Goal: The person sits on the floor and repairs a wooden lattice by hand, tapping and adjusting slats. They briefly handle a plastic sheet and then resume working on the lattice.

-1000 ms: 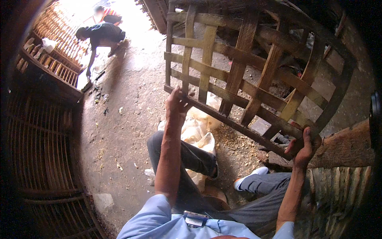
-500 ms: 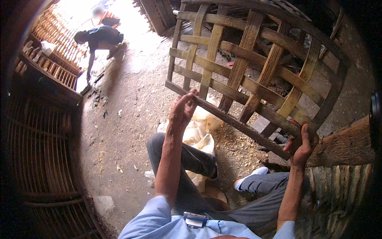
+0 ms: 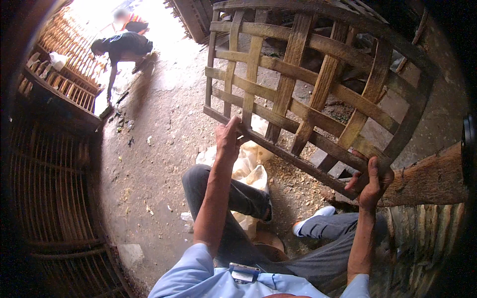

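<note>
A large panel of woven flat bamboo strips [image 3: 291, 74] is held up in front of me, tilted, with its lower edge sloping down to the right. My left hand [image 3: 229, 136] is closed round that lower edge strip, left of its middle. At the lower right corner, my right hand [image 3: 373, 184] grips the strips with its thumb up on the near side. Below the panel, between my legs, lies a crumpled whitish plastic sack [image 3: 251, 164]. The panel hides part of the ground beyond it.
Slatted bamboo walling [image 3: 54, 184] runs along the left. A crouching person [image 3: 124, 48] reaches to the ground at the far left, with another person [image 3: 134, 24] behind. A thick wooden beam [image 3: 427, 179] and corrugated sheet [image 3: 425, 243] stand at right. Chips litter the dirt floor [image 3: 159, 184].
The woven panel has shifted slightly left and turned a little, its right corner moving left. Both hands moved with it, still gripping. The crouching person has barely moved.
</note>
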Tool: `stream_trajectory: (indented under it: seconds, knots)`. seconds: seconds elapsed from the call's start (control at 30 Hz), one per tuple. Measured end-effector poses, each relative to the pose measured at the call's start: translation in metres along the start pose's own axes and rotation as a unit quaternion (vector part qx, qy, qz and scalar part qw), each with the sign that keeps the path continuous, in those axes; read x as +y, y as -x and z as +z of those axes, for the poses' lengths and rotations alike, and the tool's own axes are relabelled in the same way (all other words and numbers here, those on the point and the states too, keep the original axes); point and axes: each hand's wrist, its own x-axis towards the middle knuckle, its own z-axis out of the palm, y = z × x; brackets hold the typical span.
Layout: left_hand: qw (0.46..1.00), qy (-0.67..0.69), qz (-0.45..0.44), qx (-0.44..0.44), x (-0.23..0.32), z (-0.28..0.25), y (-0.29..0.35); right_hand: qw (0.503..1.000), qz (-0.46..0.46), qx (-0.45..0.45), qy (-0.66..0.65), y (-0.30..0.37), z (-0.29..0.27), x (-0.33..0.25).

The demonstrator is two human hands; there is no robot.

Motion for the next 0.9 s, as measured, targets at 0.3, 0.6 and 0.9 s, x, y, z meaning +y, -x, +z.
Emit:
stream_trajectory:
  seconds: [0.3,0.6,0.9]
  knots:
    - [0.979,0.119,0.012,-0.166,-0.008,0.001,0.002,1.0,-0.001,-0.006,0.007,0.0,0.004,-0.002]
    - [0.98,0.086,-0.028,-0.179,-0.016,0.016,0.012,0.997,0.051,0.054,-0.014,-0.002,0.009,-0.005]
    - [0.991,0.055,-0.038,-0.114,-0.045,0.037,0.033,0.999,0.042,0.004,-0.001,0.008,0.012,0.001]
